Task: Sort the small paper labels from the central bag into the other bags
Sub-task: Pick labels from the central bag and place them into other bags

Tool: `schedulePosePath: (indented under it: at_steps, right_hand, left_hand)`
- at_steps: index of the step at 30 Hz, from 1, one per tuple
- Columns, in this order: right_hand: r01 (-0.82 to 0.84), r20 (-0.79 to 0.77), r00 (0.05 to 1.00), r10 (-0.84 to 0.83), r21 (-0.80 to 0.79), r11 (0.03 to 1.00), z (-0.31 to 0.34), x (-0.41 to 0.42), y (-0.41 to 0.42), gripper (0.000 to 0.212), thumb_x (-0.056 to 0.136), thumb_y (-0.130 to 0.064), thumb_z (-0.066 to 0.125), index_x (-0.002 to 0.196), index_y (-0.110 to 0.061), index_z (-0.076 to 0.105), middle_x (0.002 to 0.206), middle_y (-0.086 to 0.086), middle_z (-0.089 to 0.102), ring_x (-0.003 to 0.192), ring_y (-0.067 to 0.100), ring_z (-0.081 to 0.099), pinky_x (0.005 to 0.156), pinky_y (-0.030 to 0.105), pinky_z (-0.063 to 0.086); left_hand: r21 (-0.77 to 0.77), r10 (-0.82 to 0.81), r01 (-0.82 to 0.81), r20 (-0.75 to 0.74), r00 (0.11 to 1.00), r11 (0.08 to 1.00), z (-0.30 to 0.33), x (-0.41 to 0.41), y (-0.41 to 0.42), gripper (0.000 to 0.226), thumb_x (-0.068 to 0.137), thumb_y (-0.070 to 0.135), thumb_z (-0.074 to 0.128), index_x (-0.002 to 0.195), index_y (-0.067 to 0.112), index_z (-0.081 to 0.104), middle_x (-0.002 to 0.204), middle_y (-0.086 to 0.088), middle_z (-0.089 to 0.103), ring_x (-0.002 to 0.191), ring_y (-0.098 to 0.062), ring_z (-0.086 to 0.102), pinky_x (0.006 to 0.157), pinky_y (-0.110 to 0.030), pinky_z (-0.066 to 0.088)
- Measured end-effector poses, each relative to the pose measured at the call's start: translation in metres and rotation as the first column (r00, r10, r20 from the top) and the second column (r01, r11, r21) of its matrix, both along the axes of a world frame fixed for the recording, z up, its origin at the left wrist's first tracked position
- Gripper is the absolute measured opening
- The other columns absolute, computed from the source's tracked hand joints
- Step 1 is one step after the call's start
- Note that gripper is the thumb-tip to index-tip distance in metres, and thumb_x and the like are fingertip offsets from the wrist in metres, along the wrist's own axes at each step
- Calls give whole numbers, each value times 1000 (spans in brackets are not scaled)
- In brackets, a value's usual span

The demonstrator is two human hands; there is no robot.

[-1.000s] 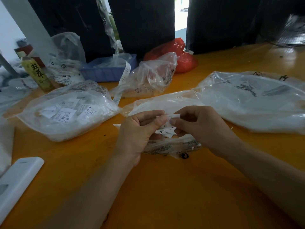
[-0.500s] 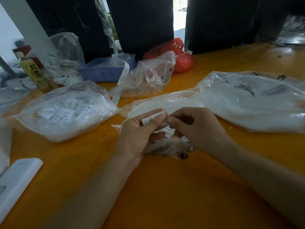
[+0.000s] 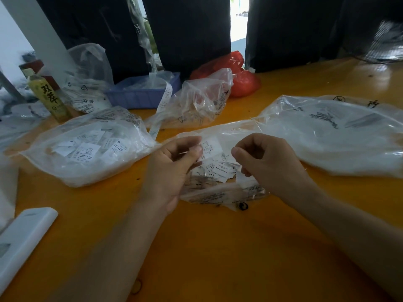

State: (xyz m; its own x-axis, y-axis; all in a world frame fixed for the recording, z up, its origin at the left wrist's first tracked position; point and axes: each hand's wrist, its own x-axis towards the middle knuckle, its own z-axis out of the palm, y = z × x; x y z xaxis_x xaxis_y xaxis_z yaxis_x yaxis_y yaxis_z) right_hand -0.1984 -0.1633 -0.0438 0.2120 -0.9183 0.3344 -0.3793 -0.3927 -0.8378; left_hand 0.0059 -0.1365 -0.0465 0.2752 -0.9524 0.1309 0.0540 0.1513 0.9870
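A clear central bag [image 3: 220, 195] lies on the orange table between my hands, with several small white paper labels [image 3: 220, 170] spilled at its mouth. My left hand [image 3: 174, 168] pinches one white label [image 3: 210, 147] between thumb and fingertips, held up above the pile. My right hand [image 3: 268, 160] hovers just right of it with fingers curled; a small white label [image 3: 241, 177] shows under its lower fingers, seemingly held. A clear bag with sorted labels [image 3: 87, 147] lies to the left. A large clear bag [image 3: 331, 136] lies to the right.
A crumpled clear bag [image 3: 196, 103] and a red bag [image 3: 237, 75] sit behind the centre. A blue tray [image 3: 139, 94], a yellow bottle [image 3: 49, 97] and more plastic bags crowd the back left. A white flat device [image 3: 21, 240] lies at the near left edge.
My hands have drawn apart. The label once pinched between both hands now stays in my left hand alone, and my right hand has moved right.
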Motion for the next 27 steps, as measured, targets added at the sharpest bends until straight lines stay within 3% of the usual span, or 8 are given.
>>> schedulePosePath:
  at_steps: [3,6,9,14,18,21,24,27]
  right_hand:
    - [23,46,999,-23,-7,1000,1,-2,-2,13,97,-28,66,84,-27,66,73,-10,71,62,8,66,57,16,54]
    - [58,63,997,-55,-48,997,4,-6,-6,12,97,-27,66,84,-27,65,74,-10,70,61,7,66,57,18,54]
    - [72,53,996,-68,-82,994,6,-8,-7,14,96,-28,65,83,-31,64,77,-14,70,65,7,66,60,22,56]
    - [114,-25,993,-119,-141,983,7,-11,-10,14,97,-29,65,84,-33,61,75,-21,66,70,0,62,59,11,47]
    - [242,-139,946,-292,-295,924,16,-23,-15,8,98,-27,62,91,-25,64,78,-19,63,74,2,60,61,11,41]
    - [310,-377,797,-471,-415,856,25,-46,-27,12,101,-17,56,96,-15,66,89,-2,66,77,14,60,72,30,46]
    - [376,-681,530,-506,-345,860,27,-71,-46,24,94,2,54,108,-7,71,104,16,68,89,33,64,76,39,52]
    - [390,-800,453,-393,-219,895,24,-79,-51,22,93,3,56,103,-7,72,109,18,69,97,38,66,79,40,57]
  left_hand:
    - [-167,294,-252,316,902,953,8,25,-1,29,92,10,77,103,38,78,98,12,79,82,-1,76,69,-19,61]
    - [-502,684,-467,570,455,728,23,78,-8,24,97,9,68,112,26,75,125,4,65,87,-1,68,76,-11,55]
    - [-516,726,-593,663,180,618,22,130,-15,27,96,1,60,110,13,79,123,-15,69,105,-31,67,94,-35,53]
    - [-128,266,-742,961,70,658,-2,152,-29,36,108,22,43,125,9,72,109,-25,70,131,-43,39,103,-54,31]
    - [-13,115,-743,990,86,669,1,142,-34,58,108,41,19,141,15,58,150,-10,53,155,-33,9,114,-60,18]
    - [-6,82,-713,994,73,701,3,133,-30,62,109,49,16,159,21,41,174,-1,25,160,-33,0,119,-60,13]
    - [-153,231,-615,972,49,774,1,113,-23,58,110,46,22,148,18,56,165,-6,43,155,-33,19,115,-57,21]
    - [-346,390,-364,920,50,865,0,79,-17,53,107,43,30,124,13,70,132,-10,70,130,-34,48,96,-48,32]
